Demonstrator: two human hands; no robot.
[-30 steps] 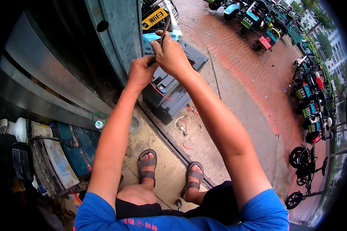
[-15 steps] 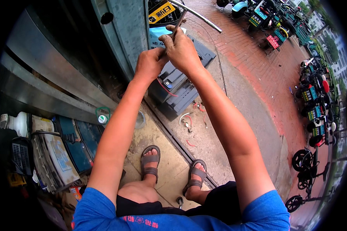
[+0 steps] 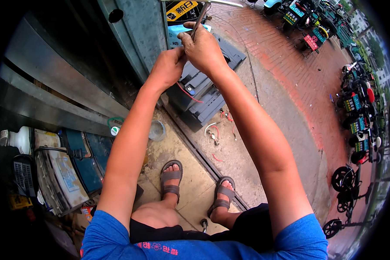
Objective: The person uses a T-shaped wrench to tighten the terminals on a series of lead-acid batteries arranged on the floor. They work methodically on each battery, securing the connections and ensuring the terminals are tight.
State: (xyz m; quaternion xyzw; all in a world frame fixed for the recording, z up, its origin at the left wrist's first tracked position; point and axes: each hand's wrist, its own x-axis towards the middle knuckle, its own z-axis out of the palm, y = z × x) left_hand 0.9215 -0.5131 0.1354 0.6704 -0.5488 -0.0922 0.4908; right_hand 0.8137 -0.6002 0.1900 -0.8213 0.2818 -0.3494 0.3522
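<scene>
My right hand (image 3: 206,51) is closed around a brown metal shaft (image 3: 200,18). A long pale crossbar (image 3: 223,3) meets the top of this shaft and runs partly out of view. Just left of and below it, my left hand (image 3: 165,68) is closed at what looks like the shaft's lower end; its fingertips are partly hidden. Beneath both hands stand dark grey batteries (image 3: 210,110), with a red wire (image 3: 188,92) curving over the nearest one. Part of a light blue bag (image 3: 174,34) shows behind my hands.
A grey metal door post (image 3: 132,39) stands close on my left. Cut wire scraps (image 3: 213,134) lie on the concrete beside a door track (image 3: 195,149). A small clear bowl (image 3: 157,131) is by my left forearm. Old batteries (image 3: 65,173) line the left; parked electric scooters (image 3: 355,104) stand far right.
My hands have risen slightly in the picture, still closed on the tool. The crossbar has swung from a steep slant to nearly level, its right end moving up.
</scene>
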